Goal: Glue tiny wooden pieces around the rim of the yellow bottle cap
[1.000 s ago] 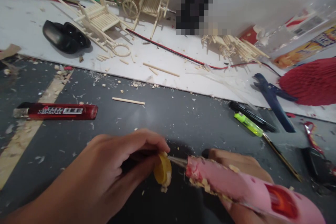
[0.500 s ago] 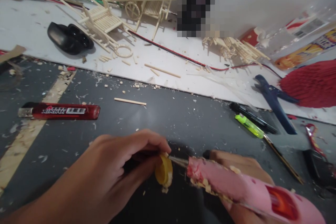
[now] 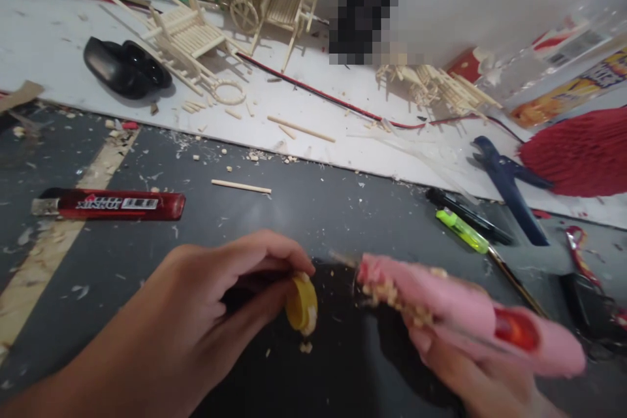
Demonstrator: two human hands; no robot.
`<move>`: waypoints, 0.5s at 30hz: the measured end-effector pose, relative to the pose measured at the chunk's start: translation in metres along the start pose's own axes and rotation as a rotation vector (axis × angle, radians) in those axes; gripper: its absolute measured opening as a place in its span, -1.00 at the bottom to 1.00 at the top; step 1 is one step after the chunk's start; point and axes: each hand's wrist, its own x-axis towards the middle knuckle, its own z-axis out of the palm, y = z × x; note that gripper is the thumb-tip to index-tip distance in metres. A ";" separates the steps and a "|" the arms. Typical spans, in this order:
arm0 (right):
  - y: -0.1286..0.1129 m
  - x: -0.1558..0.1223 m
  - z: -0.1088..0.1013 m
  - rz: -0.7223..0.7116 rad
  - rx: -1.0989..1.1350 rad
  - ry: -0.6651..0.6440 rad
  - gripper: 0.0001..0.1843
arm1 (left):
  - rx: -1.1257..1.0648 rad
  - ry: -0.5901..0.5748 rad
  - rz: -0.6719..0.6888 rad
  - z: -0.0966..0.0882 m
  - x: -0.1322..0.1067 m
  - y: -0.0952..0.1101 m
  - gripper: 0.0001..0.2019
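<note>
My left hand [image 3: 196, 313] pinches a small yellow round cap [image 3: 302, 304] between thumb and fingertips, low over the dark grey floor mat [image 3: 318, 209]. My right hand [image 3: 470, 366] grips a pink hot glue gun [image 3: 460, 313] crusted with wood bits. Its metal nozzle points left and sits a little up and right of the cap, apart from it. The gun looks blurred from motion.
A red utility knife [image 3: 108, 204] lies at left, a loose wooden stick [image 3: 241, 186] beyond the hands. A green lighter [image 3: 463, 231], black pen and blue pliers [image 3: 509, 186] lie at right. Stick-built carts [image 3: 245, 6], black object [image 3: 122, 68], red cable and red paper fan [image 3: 578, 150] occupy the white board behind.
The glue gun's nozzle was touching the yellow cap; now the gun has lifted up and pulled back to the right. My left hand keeps holding the cap in place.
</note>
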 end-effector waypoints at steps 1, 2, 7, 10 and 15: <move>0.000 0.001 -0.001 0.073 0.025 0.017 -0.53 | -0.002 0.011 -0.009 0.000 0.000 0.001 -0.89; -0.001 0.003 -0.003 0.160 0.072 0.029 -0.51 | -0.003 0.027 -0.016 -0.001 0.001 0.003 -0.90; -0.009 0.024 -0.035 0.310 0.169 -0.090 -0.46 | -0.070 0.101 -0.030 -0.001 -0.002 0.007 -0.84; -0.019 0.025 -0.057 0.225 -0.168 -0.078 -0.47 | -0.074 0.105 -0.043 0.000 -0.002 0.008 -0.89; -0.049 0.001 -0.036 -0.108 -0.391 0.104 -0.79 | -0.071 0.113 -0.047 0.001 0.003 0.010 -0.88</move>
